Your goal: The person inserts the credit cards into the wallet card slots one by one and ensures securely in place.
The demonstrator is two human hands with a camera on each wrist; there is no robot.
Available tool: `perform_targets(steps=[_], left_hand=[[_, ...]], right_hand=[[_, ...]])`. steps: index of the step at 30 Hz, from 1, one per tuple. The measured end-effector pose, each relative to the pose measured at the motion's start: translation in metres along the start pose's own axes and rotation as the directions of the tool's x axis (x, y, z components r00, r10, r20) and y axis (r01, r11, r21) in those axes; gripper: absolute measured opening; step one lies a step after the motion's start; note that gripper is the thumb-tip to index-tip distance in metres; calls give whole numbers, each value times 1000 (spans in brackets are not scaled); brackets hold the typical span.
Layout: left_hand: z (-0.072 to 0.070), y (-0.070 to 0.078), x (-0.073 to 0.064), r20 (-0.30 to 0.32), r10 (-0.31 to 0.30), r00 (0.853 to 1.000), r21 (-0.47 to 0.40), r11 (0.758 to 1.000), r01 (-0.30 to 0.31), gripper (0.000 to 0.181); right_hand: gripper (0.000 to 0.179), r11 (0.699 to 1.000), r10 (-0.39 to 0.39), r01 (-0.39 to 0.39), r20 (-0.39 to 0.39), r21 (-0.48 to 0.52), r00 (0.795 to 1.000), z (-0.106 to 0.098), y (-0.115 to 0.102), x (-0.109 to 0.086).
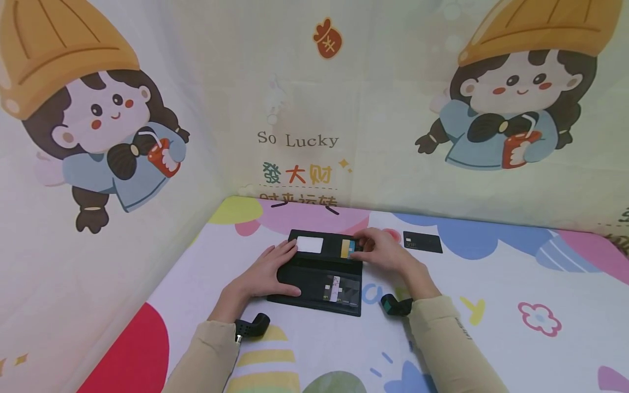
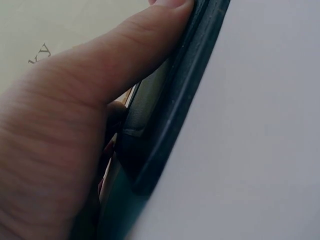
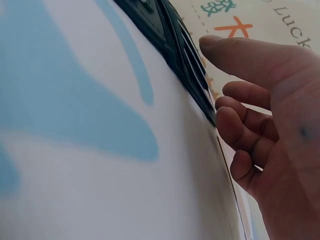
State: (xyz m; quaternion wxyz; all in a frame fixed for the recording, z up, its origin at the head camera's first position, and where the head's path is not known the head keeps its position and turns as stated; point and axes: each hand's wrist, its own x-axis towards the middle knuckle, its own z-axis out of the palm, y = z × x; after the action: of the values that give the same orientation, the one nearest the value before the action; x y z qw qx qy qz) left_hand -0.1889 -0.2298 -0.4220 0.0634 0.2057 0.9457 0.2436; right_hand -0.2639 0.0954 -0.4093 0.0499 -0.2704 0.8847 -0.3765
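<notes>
A long black wallet [image 1: 304,275] lies unfolded on the table. Across its left side rests my left hand [image 1: 265,271], fingers extended onto the upper half and thumb on the lower half; the left wrist view shows that thumb [image 2: 135,45] along the wallet's edge. My right hand [image 1: 385,251] is at the upper right corner, beside a gold and blue card [image 1: 346,249] in the upper half. Up close, its thumb and loosely bent fingers [image 3: 230,122] stand apart at the wallet's edge. A white rectangle [image 1: 310,244] shows at upper left, and a dark card [image 1: 348,292] in the lower half.
A black card marked VIP [image 1: 422,242] lies on the table to the right of my right hand. The tabletop [image 1: 491,305] has a colourful printed cover. A cartoon-printed backdrop [image 1: 383,136] rises behind the table and along its left side.
</notes>
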Motion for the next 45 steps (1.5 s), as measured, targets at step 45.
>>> perform_targets(steps=[45], left_hand=[[-1,1,-1,2,9,1000,-6,1000,-9,112]], right_hand=[[50,996,86,-87,-116,3,989,-66,52,-48]])
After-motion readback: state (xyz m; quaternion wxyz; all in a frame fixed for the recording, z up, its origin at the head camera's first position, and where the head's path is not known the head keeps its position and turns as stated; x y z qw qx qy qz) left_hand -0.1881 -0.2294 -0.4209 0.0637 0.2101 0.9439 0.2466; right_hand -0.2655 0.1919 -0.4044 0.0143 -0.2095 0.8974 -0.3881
